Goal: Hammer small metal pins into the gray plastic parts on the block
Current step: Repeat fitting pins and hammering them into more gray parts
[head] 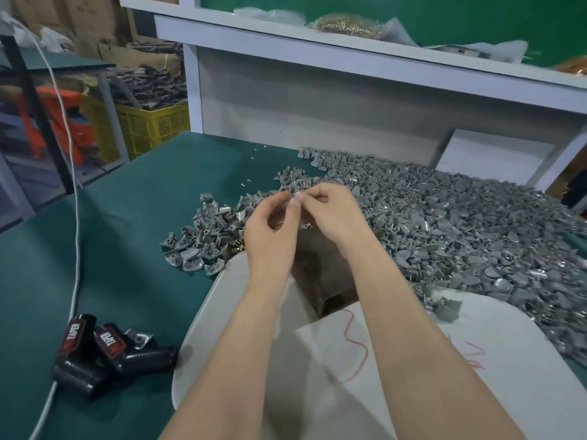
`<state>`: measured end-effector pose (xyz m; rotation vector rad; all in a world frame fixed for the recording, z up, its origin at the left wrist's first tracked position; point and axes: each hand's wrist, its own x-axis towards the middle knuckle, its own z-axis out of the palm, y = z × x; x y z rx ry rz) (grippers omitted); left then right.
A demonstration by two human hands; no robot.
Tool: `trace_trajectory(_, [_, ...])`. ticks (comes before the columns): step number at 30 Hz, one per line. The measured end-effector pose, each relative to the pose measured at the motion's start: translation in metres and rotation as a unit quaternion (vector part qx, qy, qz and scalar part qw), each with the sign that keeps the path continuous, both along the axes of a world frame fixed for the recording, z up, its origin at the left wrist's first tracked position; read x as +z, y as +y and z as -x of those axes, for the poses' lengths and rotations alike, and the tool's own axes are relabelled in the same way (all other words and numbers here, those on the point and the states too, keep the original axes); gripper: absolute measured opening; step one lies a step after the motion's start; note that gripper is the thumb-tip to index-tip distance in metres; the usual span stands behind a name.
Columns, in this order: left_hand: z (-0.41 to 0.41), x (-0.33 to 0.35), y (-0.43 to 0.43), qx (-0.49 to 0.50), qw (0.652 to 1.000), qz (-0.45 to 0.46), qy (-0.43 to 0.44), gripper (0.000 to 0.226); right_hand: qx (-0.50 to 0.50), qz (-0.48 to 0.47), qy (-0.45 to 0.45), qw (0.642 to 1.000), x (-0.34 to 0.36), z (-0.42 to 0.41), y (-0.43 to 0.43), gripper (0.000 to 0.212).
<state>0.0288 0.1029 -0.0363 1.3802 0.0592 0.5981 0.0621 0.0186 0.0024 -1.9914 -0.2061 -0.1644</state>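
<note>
My left hand (273, 230) and my right hand (330, 214) meet above the green table, fingertips together, pinching a small gray plastic part (293, 203) between them. A pin is too small to make out there. Below my wrists sits a brown block (320, 281), partly hidden by my forearms. A large heap of gray plastic parts (444, 223) spreads to the right and behind my hands. Some brass pins (238, 247) lie at the heap's near left edge. No hammer is in sight.
A white tray (476, 360) lies under my forearms. Two black hand grippers (104, 354) and a white cable (74, 249) lie at the left. A white shelf (349, 49) with a bag of brass pins (346, 25) stands behind. A yellow crate (152, 122) sits beyond the table.
</note>
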Motion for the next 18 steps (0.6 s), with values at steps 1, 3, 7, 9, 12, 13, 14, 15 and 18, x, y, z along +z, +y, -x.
trace_trajectory(1, [0.0, -0.001, 0.0, 0.002, 1.0, -0.004, 0.002, 0.018, -0.004, -0.008, 0.003, 1.0, -0.001, -0.001, -0.001, 0.019])
trace_trajectory(3, [0.0, -0.001, 0.003, 0.046, 0.999, -0.002, 0.003, 0.012, -0.014, -0.022, -0.001, 1.0, -0.003, -0.002, 0.0, 0.023])
trace_trajectory(7, [-0.006, -0.002, 0.019, 0.171, 0.968, 0.184, 0.015, 0.018, -0.031, 0.224, -0.033, 0.974, -0.018, -0.012, 0.016, 0.013])
trace_trajectory(9, [-0.011, -0.004, 0.026, 0.186, 0.946, 0.266, 0.024, 0.019, -0.017, 0.361, -0.025, 0.932, -0.027, -0.016, 0.033, 0.014])
trace_trajectory(12, [-0.013, -0.007, 0.025, 0.194, 0.94, 0.28, 0.026, 0.013, -0.019, 0.476, -0.025, 0.879, -0.03, -0.019, 0.055, 0.011])
trace_trajectory(13, [-0.014, -0.008, 0.025, 0.193, 0.94, 0.282, 0.023, 0.009, -0.018, 0.498, -0.023, 0.867, -0.03, -0.02, 0.06, 0.018])
trace_trajectory(14, [-0.014, -0.008, 0.024, 0.192, 0.939, 0.285, 0.022, 0.007, -0.017, 0.514, -0.02, 0.857, -0.031, -0.022, 0.064, 0.024])
trace_trajectory(15, [-0.015, -0.01, 0.024, 0.191, 0.938, 0.288, 0.022, 0.007, -0.019, 0.525, -0.02, 0.851, -0.033, -0.023, 0.067, 0.027])
trace_trajectory(18, [-0.015, -0.013, 0.024, 0.195, 0.937, 0.288, 0.035, 0.014, -0.021, 0.54, -0.021, 0.841, -0.036, -0.024, 0.071, 0.027])
